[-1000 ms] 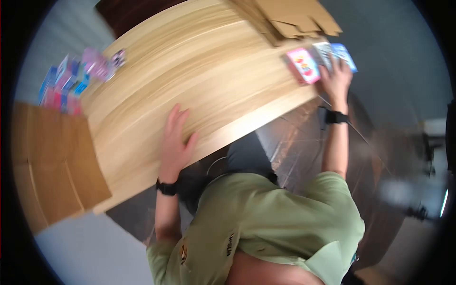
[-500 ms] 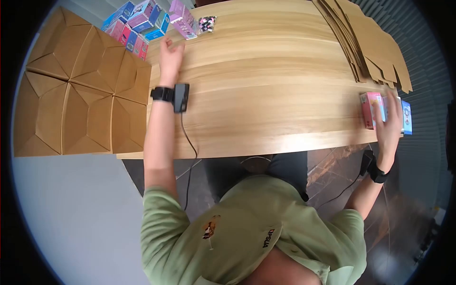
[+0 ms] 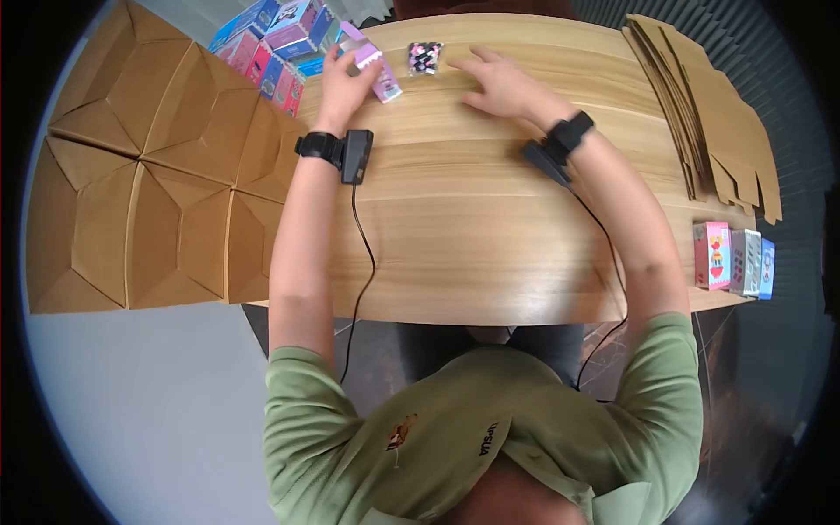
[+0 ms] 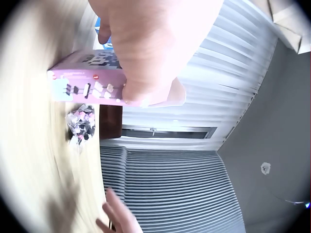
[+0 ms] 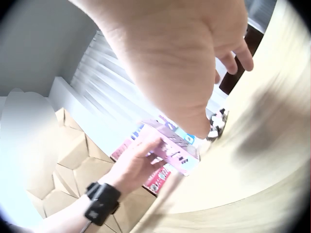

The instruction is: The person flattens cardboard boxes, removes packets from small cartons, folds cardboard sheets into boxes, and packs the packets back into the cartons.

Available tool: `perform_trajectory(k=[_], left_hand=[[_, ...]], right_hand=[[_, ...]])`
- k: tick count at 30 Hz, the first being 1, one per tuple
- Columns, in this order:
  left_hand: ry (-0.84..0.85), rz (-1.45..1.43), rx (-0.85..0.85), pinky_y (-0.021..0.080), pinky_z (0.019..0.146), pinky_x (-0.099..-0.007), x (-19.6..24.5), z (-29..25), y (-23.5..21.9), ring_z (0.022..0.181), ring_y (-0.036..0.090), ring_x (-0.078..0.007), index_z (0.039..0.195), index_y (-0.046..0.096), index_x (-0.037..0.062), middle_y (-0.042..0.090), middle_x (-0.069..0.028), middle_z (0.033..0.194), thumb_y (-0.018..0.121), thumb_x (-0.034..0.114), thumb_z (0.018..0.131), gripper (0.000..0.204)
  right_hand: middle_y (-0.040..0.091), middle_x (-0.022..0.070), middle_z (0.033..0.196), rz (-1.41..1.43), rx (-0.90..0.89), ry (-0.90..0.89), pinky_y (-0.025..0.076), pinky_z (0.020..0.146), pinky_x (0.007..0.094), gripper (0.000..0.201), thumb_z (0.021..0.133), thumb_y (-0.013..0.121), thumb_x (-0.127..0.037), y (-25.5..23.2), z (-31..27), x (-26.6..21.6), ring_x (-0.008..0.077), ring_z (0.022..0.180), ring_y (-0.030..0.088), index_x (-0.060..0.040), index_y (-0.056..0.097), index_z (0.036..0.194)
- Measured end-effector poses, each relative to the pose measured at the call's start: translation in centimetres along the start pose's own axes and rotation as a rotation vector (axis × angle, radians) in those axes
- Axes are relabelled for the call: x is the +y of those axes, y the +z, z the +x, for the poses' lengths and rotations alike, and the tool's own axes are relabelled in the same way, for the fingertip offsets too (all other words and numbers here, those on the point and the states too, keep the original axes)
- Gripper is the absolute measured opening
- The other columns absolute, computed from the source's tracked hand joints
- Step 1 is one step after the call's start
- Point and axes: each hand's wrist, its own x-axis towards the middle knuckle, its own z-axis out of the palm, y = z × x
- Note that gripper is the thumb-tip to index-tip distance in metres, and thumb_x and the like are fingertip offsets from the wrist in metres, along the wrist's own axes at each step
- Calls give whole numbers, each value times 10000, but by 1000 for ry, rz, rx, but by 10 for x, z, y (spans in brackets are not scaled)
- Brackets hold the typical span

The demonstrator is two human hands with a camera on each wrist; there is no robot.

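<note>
My left hand grips a long pink box at the far left of the wooden table; the same pink box shows in both wrist views, with fingers wrapped round it. My right hand hovers open, fingers spread, over the table just right of a small clear bag of black and pink clips. That bag lies on the wood beside the box. My right hand shows at the bottom of the left wrist view.
A heap of coloured boxes lies at the far left corner. Brown folded cartons fill the left side. A stack of flat cardboard lies far right. Three small boxes stand at the table's right edge.
My right hand left the small boxes at the right edge and swung across to the far middle by the clip bag. My left hand took hold of the pink box.
</note>
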Motion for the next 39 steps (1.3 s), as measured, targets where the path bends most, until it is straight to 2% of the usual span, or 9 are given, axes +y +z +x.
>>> perform_trajectory(k=[5,11,14,18,21,23,26,32,39], left_hand=[[-155,-244,-82,506,983,-343,42,-65,-29,1268,555,-279,1128,659,28,484,-249,1401,812,173,796,393],[-198,-482,-115,520,937,-348,95,-145,-39,1114,616,-241,1432,415,-9,562,-173,1306,830,141,785,783],[-128,-388,-62,515,925,-375,134,-174,-42,1075,614,-272,1491,309,-45,572,-189,1285,845,163,763,927],[-30,-200,-27,460,993,-429,174,-206,-38,1163,552,-347,1517,290,-27,540,-209,1327,866,209,709,1021],[30,-88,-8,398,1069,-461,198,-223,-29,1276,480,-374,1528,288,-12,497,-215,1394,874,222,687,1051],[48,-71,-14,363,1081,-488,211,-231,-19,1289,443,-404,1526,298,-6,488,-225,1393,875,235,664,1065],[50,-50,-15,320,1061,-524,227,-241,-2,1272,421,-393,1525,297,-2,479,-213,1376,874,293,641,1096],[73,-17,2,324,1062,-521,223,-249,7,1266,420,-394,1538,277,15,475,-206,1377,881,279,629,1123],[148,-61,10,319,1062,-510,225,-254,-7,1254,428,-377,1551,280,59,479,-167,1383,898,237,585,1160]], right_hand=[[369,254,1545,-83,104,-61,368,1137,512,538,911,671,-349,50,56,-36,383,1451,328,-238,538,1420],[455,181,1496,-239,5,-136,421,1080,512,422,925,619,-306,82,68,-22,480,1251,509,-184,583,1327],[537,189,1405,-91,173,-271,468,1016,490,309,918,609,-224,76,34,-9,428,1177,575,-101,621,1201],[619,191,1262,169,162,23,565,830,437,295,862,653,-68,15,-37,-26,400,965,673,-99,592,1149],[650,143,1188,602,346,244,584,742,374,253,888,646,13,-31,-89,-47,306,896,706,-73,553,1107],[638,104,1164,1316,596,120,566,708,292,214,923,637,46,-63,-123,-96,189,910,686,-60,526,1072],[620,91,1174,1551,630,22,538,711,239,250,919,644,78,-86,-166,-153,125,897,660,-61,516,1083],[614,61,1143,975,538,75,497,814,229,236,874,674,107,-50,-218,-145,103,957,596,-26,545,1020],[695,149,1015,498,322,77,558,731,376,222,862,660,48,-89,-244,-144,284,883,702,-29,561,1046]])
